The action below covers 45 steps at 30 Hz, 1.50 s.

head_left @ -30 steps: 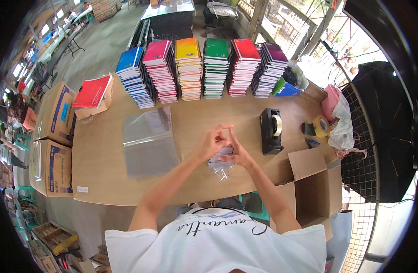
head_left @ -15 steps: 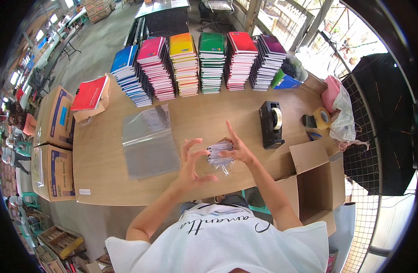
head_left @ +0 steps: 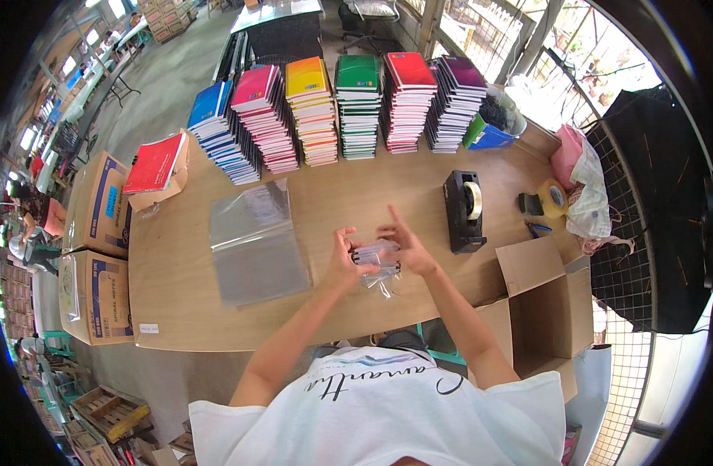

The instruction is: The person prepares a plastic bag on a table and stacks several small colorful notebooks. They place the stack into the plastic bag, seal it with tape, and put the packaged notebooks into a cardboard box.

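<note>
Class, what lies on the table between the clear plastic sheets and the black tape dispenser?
The head view shows a bundle with clear plastic, the left hand at its left and the right hand at its right.

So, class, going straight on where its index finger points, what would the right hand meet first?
The right hand would probably meet the green notebook stack, though the hand's height above the table is unclear.

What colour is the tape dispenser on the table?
The tape dispenser is black; it shows in the head view.
</note>
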{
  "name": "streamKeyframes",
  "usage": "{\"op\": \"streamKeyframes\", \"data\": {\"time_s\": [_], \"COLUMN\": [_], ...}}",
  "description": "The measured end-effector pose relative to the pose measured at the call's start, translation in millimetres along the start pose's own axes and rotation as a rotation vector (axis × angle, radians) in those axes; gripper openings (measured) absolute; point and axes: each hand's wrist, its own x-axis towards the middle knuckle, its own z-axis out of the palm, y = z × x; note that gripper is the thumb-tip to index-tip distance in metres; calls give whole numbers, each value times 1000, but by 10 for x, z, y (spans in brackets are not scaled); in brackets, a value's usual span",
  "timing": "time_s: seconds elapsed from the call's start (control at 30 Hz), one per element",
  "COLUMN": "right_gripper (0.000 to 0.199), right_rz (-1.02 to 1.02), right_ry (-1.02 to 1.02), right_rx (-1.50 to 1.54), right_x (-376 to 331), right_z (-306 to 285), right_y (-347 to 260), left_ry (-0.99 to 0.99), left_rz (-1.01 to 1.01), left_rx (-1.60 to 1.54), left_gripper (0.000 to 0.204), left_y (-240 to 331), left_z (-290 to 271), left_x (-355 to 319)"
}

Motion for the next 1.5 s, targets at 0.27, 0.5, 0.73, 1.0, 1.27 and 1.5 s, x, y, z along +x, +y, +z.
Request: {"op": "streamKeyframes", "data": {"time_s": [0.27,0.5,0.73,1.0,1.27,1.5], "right_gripper": [33,21,27,28,18,33], "right_rz": [-293,-632,239,121,230,192], "right_ry": [-17,245,983,919,895,571], "right_rx": [-562,-1127,-767,-760,519,-425], "right_x": [-202,-695,-813,-977,-1093,-764], "right_z": [190,185,-1805,-1541,-466,745], "right_y": [-237,-512,-337,-258,307,-335], "left_ry": [-44,166,215,240,245,238], "left_rz": [-24,114,125,145,157,168], "left_rx": [-96,139,-3,36,105,74], "left_gripper": [61,16,13,12,15,16], "left_y": [-78,-182,-266,-221,-168,-134], "left_z": [-38,135,306,233,224,256], "left_x": [8,-150,-144,-147,-150,-183]}}
